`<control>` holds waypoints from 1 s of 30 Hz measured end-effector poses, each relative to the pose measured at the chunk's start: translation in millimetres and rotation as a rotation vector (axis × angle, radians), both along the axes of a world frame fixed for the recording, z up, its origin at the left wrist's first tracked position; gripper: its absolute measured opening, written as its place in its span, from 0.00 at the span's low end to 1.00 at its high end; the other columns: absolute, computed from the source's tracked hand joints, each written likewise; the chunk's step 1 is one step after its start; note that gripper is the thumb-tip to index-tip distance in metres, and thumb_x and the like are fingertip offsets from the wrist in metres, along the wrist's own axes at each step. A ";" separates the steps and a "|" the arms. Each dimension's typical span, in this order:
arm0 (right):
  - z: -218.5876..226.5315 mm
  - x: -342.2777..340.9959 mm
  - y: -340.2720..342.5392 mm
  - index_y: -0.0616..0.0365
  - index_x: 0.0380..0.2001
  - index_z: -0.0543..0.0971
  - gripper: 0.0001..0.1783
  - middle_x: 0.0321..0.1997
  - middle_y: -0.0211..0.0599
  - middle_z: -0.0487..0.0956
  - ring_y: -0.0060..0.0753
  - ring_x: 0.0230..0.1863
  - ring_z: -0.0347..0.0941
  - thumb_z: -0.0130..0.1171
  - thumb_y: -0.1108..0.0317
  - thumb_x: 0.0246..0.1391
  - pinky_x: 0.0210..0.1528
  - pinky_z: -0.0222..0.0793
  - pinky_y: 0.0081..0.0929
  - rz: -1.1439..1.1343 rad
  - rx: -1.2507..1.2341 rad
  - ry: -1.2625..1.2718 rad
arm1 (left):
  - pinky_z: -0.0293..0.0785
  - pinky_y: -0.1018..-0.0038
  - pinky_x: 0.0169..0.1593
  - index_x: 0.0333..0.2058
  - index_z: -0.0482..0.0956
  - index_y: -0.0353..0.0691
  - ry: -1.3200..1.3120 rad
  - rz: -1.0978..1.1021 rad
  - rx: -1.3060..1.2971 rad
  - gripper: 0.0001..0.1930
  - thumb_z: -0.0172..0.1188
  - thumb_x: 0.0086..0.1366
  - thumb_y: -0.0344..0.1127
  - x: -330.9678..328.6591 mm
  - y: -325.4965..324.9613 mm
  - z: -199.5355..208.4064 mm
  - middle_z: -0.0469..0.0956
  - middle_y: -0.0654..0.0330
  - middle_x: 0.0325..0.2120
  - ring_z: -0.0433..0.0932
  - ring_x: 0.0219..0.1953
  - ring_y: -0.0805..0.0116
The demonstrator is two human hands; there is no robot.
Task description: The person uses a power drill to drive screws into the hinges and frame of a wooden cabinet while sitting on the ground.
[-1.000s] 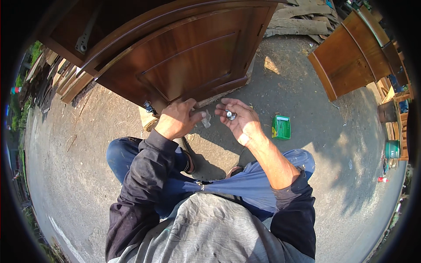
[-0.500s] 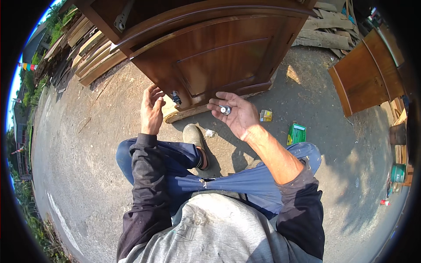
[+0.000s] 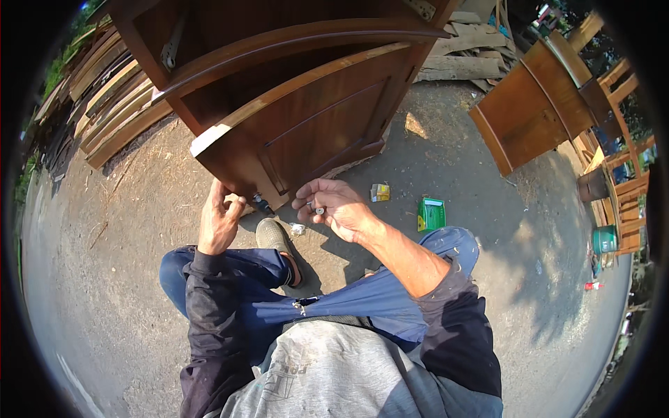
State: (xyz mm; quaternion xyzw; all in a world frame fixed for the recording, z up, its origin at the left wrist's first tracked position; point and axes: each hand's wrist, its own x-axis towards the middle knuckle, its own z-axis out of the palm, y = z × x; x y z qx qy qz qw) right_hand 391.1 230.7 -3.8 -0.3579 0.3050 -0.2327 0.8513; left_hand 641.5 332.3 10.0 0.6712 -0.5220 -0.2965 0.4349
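Note:
A brown wooden cabinet door is swung partly out from its cabinet. My left hand is at the door's lower left corner, its fingers bent around the edge. Beside it a dark metal lock fitting sits in the door near that corner. To the right my right hand, palm up with curled fingers, holds a small round silver metal piece. That hand is close to the door's lower edge but looks apart from it.
A yellow small box and a green open box lie on the ground right of my hands. Stacked planks are at the far left. Another wooden furniture piece and a green tin are at the right.
The cabinet door has swung outward from its frame, and my left hand has come onto its edge. My right hand's fingers have curled in around the metal piece. The whole view has shifted.

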 end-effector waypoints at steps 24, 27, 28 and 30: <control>-11.2 -290.2 52.7 0.66 0.37 0.80 0.06 0.32 0.34 0.81 0.21 0.29 0.76 0.55 0.77 0.59 0.27 0.70 0.23 -1.377 -0.263 0.158 | 0.73 0.62 0.58 0.58 0.72 0.30 -0.052 -1.342 -0.002 0.26 0.63 0.69 0.42 -234.0 11.3 65.4 0.76 0.43 0.53 0.77 0.56 0.48; -44.4 -327.7 37.2 0.66 0.36 0.79 0.07 0.32 0.37 0.81 0.24 0.27 0.76 0.51 0.78 0.58 0.23 0.68 0.22 -1.383 -0.272 0.115 | 0.76 0.64 0.55 0.57 0.74 0.31 0.022 -1.360 0.038 0.23 0.62 0.69 0.41 -258.3 -2.1 63.9 0.77 0.44 0.52 0.81 0.51 0.52; -50.4 -337.2 34.8 0.66 0.36 0.79 0.08 0.32 0.38 0.81 0.26 0.27 0.76 0.50 0.79 0.58 0.22 0.67 0.21 -1.390 -0.274 0.124 | 0.76 0.65 0.56 0.58 0.73 0.30 0.053 -1.370 0.103 0.24 0.61 0.70 0.40 -266.6 -7.2 61.4 0.77 0.45 0.53 0.80 0.52 0.54; -49.1 -339.0 34.0 0.66 0.37 0.78 0.09 0.32 0.40 0.81 0.26 0.26 0.75 0.49 0.79 0.58 0.22 0.67 0.21 -1.431 -0.263 0.107 | 0.76 0.67 0.57 0.59 0.72 0.29 0.127 -1.367 0.217 0.23 0.59 0.71 0.37 -276.1 -15.0 53.6 0.77 0.48 0.54 0.79 0.53 0.61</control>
